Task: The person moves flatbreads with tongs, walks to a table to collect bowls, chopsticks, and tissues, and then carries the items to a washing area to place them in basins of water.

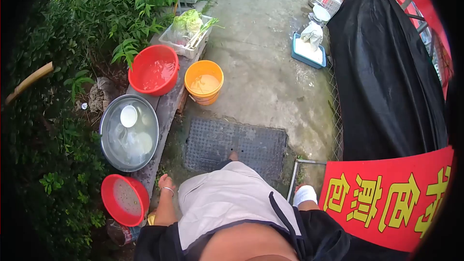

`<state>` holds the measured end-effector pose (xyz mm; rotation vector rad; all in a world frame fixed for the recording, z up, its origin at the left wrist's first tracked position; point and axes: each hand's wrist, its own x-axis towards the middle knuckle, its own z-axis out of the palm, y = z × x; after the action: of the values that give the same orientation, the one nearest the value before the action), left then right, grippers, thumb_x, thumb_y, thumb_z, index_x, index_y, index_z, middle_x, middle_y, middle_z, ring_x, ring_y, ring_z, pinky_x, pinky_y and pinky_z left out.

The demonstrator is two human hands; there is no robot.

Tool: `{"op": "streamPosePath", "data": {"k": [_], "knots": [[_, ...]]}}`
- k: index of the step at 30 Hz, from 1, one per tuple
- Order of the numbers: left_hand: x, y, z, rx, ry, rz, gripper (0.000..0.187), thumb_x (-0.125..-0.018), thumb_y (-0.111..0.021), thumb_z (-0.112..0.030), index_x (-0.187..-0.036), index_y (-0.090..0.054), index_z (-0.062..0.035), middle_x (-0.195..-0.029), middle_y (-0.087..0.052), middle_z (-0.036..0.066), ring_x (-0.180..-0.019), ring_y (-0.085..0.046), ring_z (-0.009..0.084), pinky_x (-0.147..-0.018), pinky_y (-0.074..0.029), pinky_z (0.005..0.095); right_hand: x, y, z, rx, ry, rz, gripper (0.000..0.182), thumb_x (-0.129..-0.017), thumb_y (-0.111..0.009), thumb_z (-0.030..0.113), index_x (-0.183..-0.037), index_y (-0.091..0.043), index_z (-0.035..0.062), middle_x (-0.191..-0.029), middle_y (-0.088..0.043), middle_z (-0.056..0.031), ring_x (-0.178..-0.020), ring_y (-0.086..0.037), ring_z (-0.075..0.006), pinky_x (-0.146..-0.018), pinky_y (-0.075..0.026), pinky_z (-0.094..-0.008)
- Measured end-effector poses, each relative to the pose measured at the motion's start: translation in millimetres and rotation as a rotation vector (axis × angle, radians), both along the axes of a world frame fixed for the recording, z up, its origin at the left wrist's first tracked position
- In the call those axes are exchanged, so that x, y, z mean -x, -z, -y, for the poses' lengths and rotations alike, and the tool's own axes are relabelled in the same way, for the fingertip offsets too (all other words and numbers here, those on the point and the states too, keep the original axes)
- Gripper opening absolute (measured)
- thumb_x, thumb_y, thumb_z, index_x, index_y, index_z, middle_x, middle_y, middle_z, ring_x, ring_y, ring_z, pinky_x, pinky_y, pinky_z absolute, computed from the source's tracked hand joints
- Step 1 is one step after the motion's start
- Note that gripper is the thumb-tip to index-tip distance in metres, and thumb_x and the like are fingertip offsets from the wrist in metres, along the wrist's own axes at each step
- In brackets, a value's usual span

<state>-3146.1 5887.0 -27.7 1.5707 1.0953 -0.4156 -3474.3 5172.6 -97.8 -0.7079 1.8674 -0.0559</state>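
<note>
My left hand (166,182), with a thin bangle at the wrist, hangs by my hip and holds nothing. It is just right of a weathered plank (166,106) and closest to a red strainer basin (124,199). A metal basin (107,116) of water with white bowls in it sits on the plank further ahead. My right hand (305,195) is covered in white, like a glove or cloth, and hangs next to a red banner (386,198) with yellow characters. Its fingers are not visible.
Further along the plank stand a red basin (153,70) of water and a white crate (187,43) of cabbage. An orange bucket (204,82) stands on the concrete. A metal drain grate (235,145) lies at my feet. A black tarp (386,67) is on the right, bushes on the left, and a blue tray (308,50) ahead.
</note>
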Motion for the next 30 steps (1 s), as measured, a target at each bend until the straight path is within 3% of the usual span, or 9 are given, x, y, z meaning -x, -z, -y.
{"op": "streamPosePath", "data": {"k": [4,6,10,16,18,19,21,24,30], "knots": [[-29,-2,51,-0.007,0.074,-0.293,0.039,-0.075,-0.060,-0.015,-0.113,-0.055,-0.0158,-0.084,-0.059,0.007,-0.065,-0.058,0.0243,-0.056,-0.050,0.0511,-188,-141,-73,-0.143,-0.471,0.040,0.015,-0.086,-0.056,0.014,-0.098,-0.061,0.0059,-0.078,-0.065,-0.0096,-0.059,-0.061,-0.0180,-0.050,-0.052,-0.0339],[-42,41,0,-0.618,1.814,-0.370,0.042,-0.075,-0.061,-0.015,-0.116,-0.055,-0.0164,-0.090,-0.060,0.010,-0.069,-0.059,0.0319,-0.049,-0.046,0.0580,-261,-160,-48,-0.094,-0.598,0.103,0.015,-0.084,-0.059,0.016,-0.096,-0.062,0.0070,-0.082,-0.066,-0.0090,-0.061,-0.061,-0.0165,-0.051,-0.052,-0.0311],[-136,-18,8,-0.856,1.865,-0.636,0.053,-0.071,-0.069,-0.037,-0.118,-0.056,-0.0156,-0.113,-0.060,0.010,-0.104,-0.059,0.0233,-0.086,-0.047,0.0279,-376,-150,50,0.188,-0.620,0.271,0.015,-0.087,-0.055,0.015,-0.098,-0.062,0.0072,-0.081,-0.066,-0.0058,-0.062,-0.060,-0.0118,-0.052,-0.050,-0.0278],[-447,5,105,-1.098,1.863,-0.608,0.053,-0.067,-0.074,-0.042,-0.107,-0.064,-0.0091,-0.109,-0.064,0.011,-0.105,-0.059,0.0226,-0.089,-0.046,0.0328,-446,-149,141,0.406,-0.234,0.200,0.014,-0.087,-0.055,0.018,-0.096,-0.059,0.0083,-0.081,-0.065,-0.0070,-0.063,-0.059,-0.0122,-0.053,-0.049,-0.0268],[-593,8,236,-0.311,0.577,-0.349,0.033,-0.077,-0.061,-0.015,-0.106,-0.061,0.0013,-0.098,-0.065,0.016,-0.089,-0.064,0.0294,-0.066,-0.053,0.0349,-466,-165,139,0.243,-0.044,0.017,0.015,-0.087,-0.050,0.013,-0.094,-0.061,0.0047,-0.073,-0.064,-0.0085,-0.054,-0.058,-0.0176,-0.048,-0.050,-0.0321],[-638,-71,349,-0.041,0.465,-0.028,0.025,-0.079,-0.049,-0.011,-0.101,-0.057,-0.0052,-0.069,-0.054,0.009,-0.057,-0.053,0.0206,-0.044,-0.043,0.0377,-477,-179,142,0.080,-0.055,-0.034,0.015,-0.086,-0.051,0.013,-0.092,-0.061,0.0045,-0.071,-0.064,-0.0081,-0.054,-0.058,-0.0182,-0.048,-0.050,-0.0326],[-781,31,457,-0.085,0.828,0.417,0.030,-0.081,-0.049,-0.009,-0.110,-0.056,-0.0060,-0.073,-0.054,0.003,-0.057,-0.052,0.0124,-0.041,-0.039,0.0264,-503,-190,138,-0.151,-0.102,-0.088,0.014,-0.087,-0.051,0.014,-0.089,-0.061,0.0040,-0.069,-0.063,-0.0070,-0.052,-0.057,-0.0185,-0.048,-0.050,-0.0332],[-874,-163,707,0.186,1.042,0.685,0.036,-0.079,-0.054,-0.011,-0.114,-0.056,-0.0051,-0.094,-0.059,0.009,-0.070,-0.059,0.0164,-0.061,-0.049,0.0289,-543,-119,182,-0.199,-0.126,-0.202,0.014,-0.088,-0.051,0.015,-0.087,-0.061,0.0039,-0.067,-0.062,-0.0064,-0.050,-0.056,-0.0179,-0.047,-0.048,-0.0333],[-1012,-233,921,-0.110,1.512,0.958,0.035,-0.079,-0.054,-0.015,-0.114,-0.057,-0.0122,-0.100,-0.058,0.014,-0.084,-0.062,0.0276,-0.076,-0.050,0.0367,-734,-10,344,-0.252,-0.068,-0.060,0.016,-0.090,-0.050,0.017,-0.092,-0.057,0.0030,-0.072,-0.063,-0.0074,-0.054,-0.057,-0.0197,-0.048,-0.049,-0.0370]]}}
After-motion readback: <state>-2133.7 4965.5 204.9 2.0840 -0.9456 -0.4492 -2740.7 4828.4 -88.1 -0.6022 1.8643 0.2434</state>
